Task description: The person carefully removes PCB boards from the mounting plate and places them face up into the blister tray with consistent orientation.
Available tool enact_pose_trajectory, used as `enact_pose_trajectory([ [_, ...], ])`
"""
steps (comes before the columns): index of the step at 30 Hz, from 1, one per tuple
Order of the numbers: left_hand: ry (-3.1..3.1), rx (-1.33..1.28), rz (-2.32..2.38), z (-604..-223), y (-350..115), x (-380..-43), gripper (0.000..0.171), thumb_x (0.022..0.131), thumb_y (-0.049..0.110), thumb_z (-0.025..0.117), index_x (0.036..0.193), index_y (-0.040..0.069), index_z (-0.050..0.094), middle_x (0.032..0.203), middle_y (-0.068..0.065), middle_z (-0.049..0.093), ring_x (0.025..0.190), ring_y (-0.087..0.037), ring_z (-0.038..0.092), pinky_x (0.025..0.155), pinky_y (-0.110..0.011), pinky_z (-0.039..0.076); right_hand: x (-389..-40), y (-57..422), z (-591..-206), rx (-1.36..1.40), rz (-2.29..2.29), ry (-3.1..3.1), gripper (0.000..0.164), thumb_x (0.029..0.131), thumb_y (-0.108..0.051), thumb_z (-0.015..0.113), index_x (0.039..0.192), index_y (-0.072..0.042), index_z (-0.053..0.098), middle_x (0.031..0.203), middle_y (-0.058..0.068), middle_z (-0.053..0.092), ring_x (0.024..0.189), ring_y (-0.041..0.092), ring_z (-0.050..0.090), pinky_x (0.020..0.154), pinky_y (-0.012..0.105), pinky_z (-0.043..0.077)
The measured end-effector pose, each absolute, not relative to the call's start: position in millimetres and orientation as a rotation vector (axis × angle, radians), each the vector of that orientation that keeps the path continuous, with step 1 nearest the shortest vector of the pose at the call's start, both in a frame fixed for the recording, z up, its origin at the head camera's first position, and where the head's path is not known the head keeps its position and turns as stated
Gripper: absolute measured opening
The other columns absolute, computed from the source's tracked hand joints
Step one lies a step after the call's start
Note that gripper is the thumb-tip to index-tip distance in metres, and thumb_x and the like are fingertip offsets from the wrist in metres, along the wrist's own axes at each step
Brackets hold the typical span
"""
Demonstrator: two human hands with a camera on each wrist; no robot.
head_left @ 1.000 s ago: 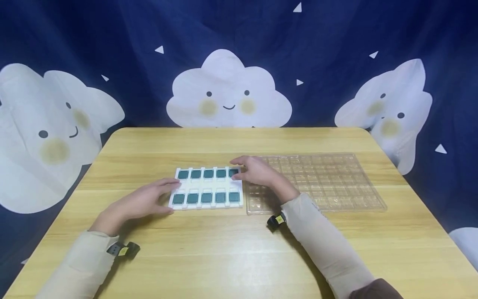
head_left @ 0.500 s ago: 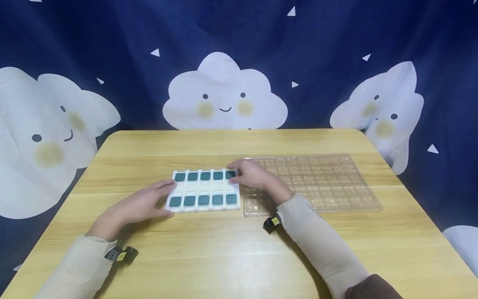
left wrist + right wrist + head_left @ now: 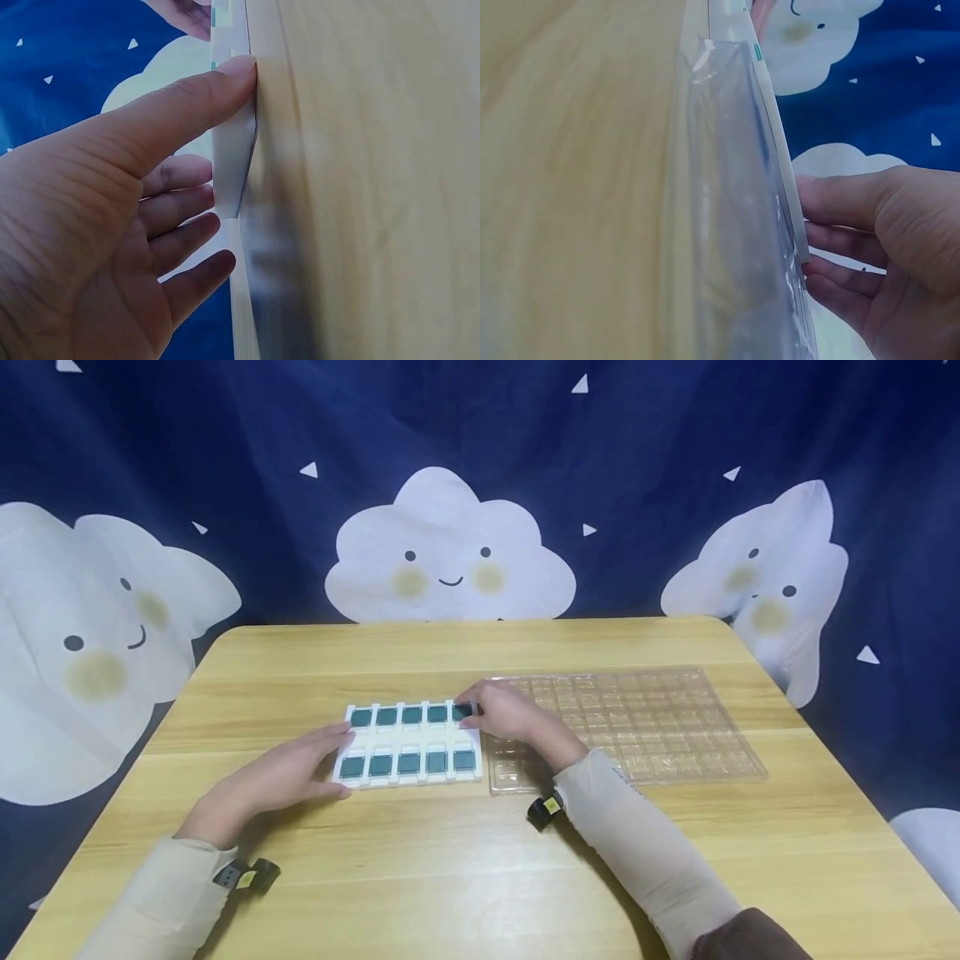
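Observation:
A white tray (image 3: 412, 742) carries two rows of square green chips (image 3: 408, 762) in pockets on the table. At its left end my left hand (image 3: 270, 777) touches it, thumb at the near corner and fingers at the left edge; in the left wrist view these fingers (image 3: 187, 244) are loosely spread. My right hand (image 3: 506, 714) is at the tray's far right corner, thumb and forefinger about the corner chip (image 3: 462, 712), partly covered by them. In the right wrist view the right thumb (image 3: 840, 196) is over the tray's top; the exact contact is hidden.
To the right of the white tray, close to it, lies a clear plastic tray (image 3: 637, 727) with many square compartments, partly under my right hand and wrist. The wooden table (image 3: 450, 877) ends at a blue cloud-print curtain (image 3: 285, 410).
The head view has shifted slightly. My right thumb and forefinger stay at the same corner chip, and my left hand stays at the left end; the trays have not visibly moved.

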State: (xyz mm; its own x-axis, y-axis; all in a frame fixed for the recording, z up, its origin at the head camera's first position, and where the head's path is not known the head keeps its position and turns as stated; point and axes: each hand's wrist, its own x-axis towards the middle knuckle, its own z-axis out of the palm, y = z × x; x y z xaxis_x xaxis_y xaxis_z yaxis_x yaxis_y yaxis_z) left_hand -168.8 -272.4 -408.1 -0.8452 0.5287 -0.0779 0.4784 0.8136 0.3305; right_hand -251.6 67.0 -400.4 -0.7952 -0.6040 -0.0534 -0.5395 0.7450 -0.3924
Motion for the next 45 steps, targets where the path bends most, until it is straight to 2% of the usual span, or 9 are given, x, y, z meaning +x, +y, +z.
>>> enact_pose_trajectory([
  [12,2.813,0.782,0.434,-406.1,-268.6,-166.7,0.087,0.084,0.046,0.074,0.146,-0.004,0.039,0.154,-0.022,0.031,0.14,-0.041,0.03,0.113,-0.054,0.026,-248.5,65.3,-403.1,-0.931,-0.483,2.814,0.043,0.092,-0.031,0.069,0.13,-0.013,0.064,0.13,0.005,0.062,0.118,0.023,0.057,0.104,0.04,0.043],
  [21,2.784,0.847,0.467,-408.2,-269.8,-166.9,0.079,0.087,0.04,0.073,0.147,0.0,0.04,0.154,-0.017,0.034,0.14,-0.038,0.031,0.113,-0.053,0.027,-248.8,65.5,-401.7,-0.95,-0.505,2.815,0.041,0.091,-0.03,0.071,0.128,-0.012,0.065,0.128,0.006,0.063,0.117,0.024,0.058,0.105,0.04,0.043],
  [28,2.787,0.855,0.465,-407.9,-268.6,-166.1,0.078,0.088,0.039,0.072,0.146,-0.001,0.041,0.154,-0.018,0.034,0.14,-0.038,0.031,0.113,-0.053,0.027,-249.9,65.6,-401.9,-0.978,-0.498,2.834,0.039,0.091,-0.028,0.071,0.126,-0.011,0.066,0.125,0.006,0.065,0.115,0.024,0.059,0.103,0.039,0.044],
  [37,2.796,0.82,0.427,-407.7,-268.0,-164.2,0.08,0.09,0.046,0.067,0.15,0.003,0.037,0.157,-0.018,0.025,0.139,-0.041,0.032,0.111,-0.055,0.03,-252.7,68.4,-398.9,-0.956,-0.573,2.814,0.037,0.093,-0.023,0.069,0.126,-0.009,0.065,0.127,0.008,0.063,0.114,0.024,0.06,0.102,0.039,0.046],
  [41,2.797,0.827,0.428,-407.2,-267.3,-163.8,0.079,0.09,0.044,0.068,0.148,0.001,0.038,0.156,-0.018,0.028,0.139,-0.039,0.032,0.112,-0.054,0.03,-254.4,70.9,-396.9,-0.982,-0.593,2.811,0.037,0.093,-0.023,0.068,0.126,-0.007,0.066,0.126,0.008,0.064,0.114,0.024,0.06,0.102,0.038,0.046],
  [45,2.8,0.84,0.435,-407.3,-267.0,-164.2,0.078,0.089,0.043,0.069,0.147,-0.001,0.04,0.155,-0.018,0.031,0.139,-0.04,0.033,0.111,-0.054,0.03,-254.7,73.4,-394.8,-0.976,-0.617,2.803,0.037,0.093,-0.023,0.069,0.126,-0.008,0.066,0.124,0.008,0.064,0.107,0.022,0.062,0.096,0.037,0.049],
])
